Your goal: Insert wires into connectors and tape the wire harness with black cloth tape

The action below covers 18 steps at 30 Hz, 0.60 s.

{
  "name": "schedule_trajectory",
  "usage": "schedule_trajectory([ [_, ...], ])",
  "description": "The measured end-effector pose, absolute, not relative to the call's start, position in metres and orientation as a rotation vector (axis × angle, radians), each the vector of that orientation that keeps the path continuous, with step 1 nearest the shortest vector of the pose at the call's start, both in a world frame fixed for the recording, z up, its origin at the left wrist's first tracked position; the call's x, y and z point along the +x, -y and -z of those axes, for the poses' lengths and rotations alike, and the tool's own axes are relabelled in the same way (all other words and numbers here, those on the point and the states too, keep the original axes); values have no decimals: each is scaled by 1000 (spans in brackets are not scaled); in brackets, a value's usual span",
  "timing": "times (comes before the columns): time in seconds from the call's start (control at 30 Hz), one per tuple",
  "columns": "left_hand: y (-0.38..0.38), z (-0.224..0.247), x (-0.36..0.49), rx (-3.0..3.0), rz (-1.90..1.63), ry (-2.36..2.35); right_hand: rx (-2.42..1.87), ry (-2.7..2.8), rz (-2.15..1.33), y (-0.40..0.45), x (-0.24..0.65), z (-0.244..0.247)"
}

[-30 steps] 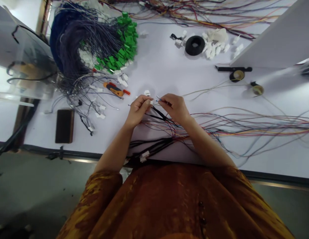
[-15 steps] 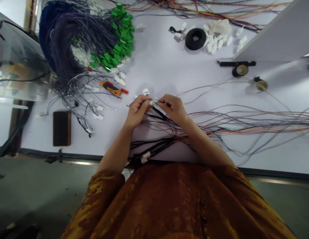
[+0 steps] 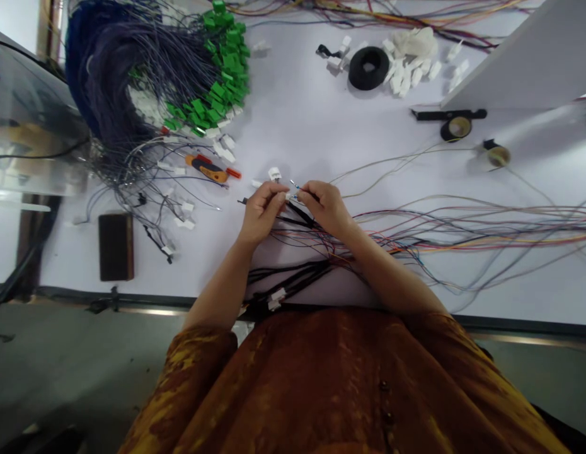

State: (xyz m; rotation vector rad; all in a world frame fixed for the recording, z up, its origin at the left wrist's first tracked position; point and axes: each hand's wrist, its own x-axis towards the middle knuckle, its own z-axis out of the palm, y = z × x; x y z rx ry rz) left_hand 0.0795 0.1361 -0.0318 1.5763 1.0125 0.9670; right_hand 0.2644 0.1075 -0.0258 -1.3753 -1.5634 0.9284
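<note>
Between thumb and fingers my left hand (image 3: 263,211) pinches a small white connector (image 3: 288,197). Close beside it on the right, my right hand (image 3: 325,205) is closed on thin wires; one blue wire (image 3: 294,184) with a bare metal tip sticks out past the fingertips. Whether a wire end sits inside the connector I cannot tell. Another white connector (image 3: 275,173) lies just beyond my left fingers. Black-sleeved cables (image 3: 295,219) run beneath both hands, joining a spread of thin coloured wires (image 3: 416,236) that trails off to the right.
At the upper left lies a big coil of dark blue wires (image 3: 104,82) with green connectors (image 3: 227,69). An orange screwdriver (image 3: 208,169) and a dark phone-like slab (image 3: 116,247) are on the left. Black tape (image 3: 368,68), white connectors (image 3: 406,75) and a black cutter (image 3: 448,115) lie farther back.
The blue wire's metal tip now stands farther out from my right fingers, pointing up and left. Both hands stay close together; the whole view has shifted slightly.
</note>
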Motion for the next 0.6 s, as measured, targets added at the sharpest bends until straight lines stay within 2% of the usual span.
schedule_trajectory([
  [0.6, -135, 26, 80, 1604, -928, -1014, -1337, 1440, -1249, -109, 264, 27],
])
